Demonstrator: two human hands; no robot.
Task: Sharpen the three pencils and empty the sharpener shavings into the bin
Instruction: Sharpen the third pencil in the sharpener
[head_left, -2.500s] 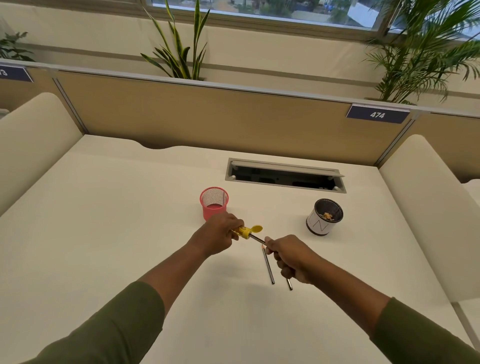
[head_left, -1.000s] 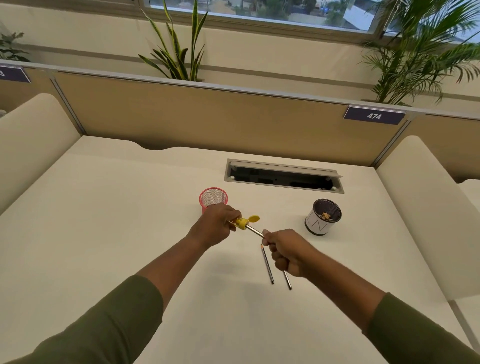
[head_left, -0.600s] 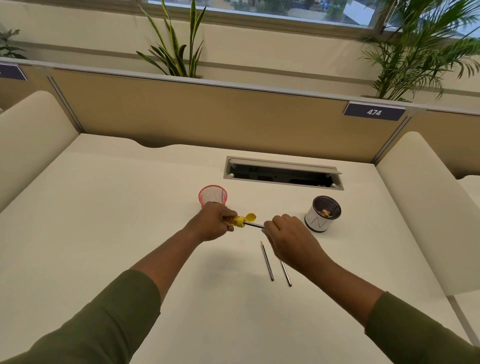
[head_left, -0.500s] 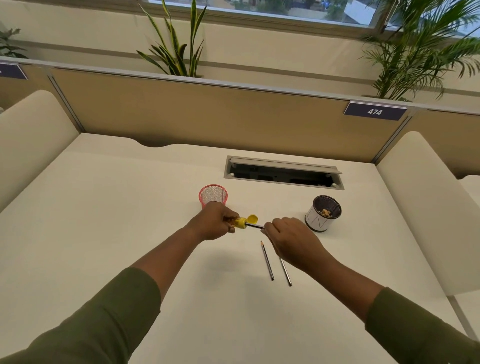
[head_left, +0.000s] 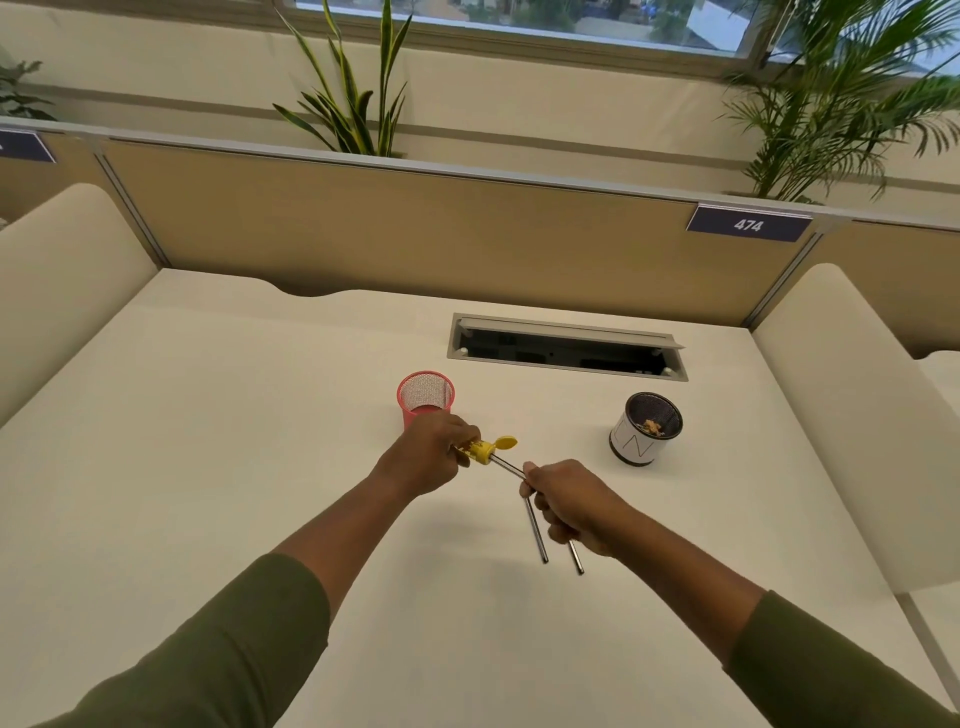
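While your left hand (head_left: 434, 454) grips the yellow sharpener (head_left: 480, 450) with curled fingers, your right hand (head_left: 569, 506) pinches the pencil (head_left: 508, 466) whose tip sits in it, both held just above the bench (head_left: 208, 441). Two more pencils (head_left: 537, 535) lie side by side under your right hand (partly hidden by it). The pink cup (head_left: 426, 397) stands just behind your left hand; the bin (head_left: 644, 434), with shavings inside, stands to the right.

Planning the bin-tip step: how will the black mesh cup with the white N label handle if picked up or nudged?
The black mesh cup with white N label is probably light: thin mesh walls, only a few shavings inside. Standing upright and unsupported on the white desk, it likely slides or tips if nudged. Mesh likely grips well.
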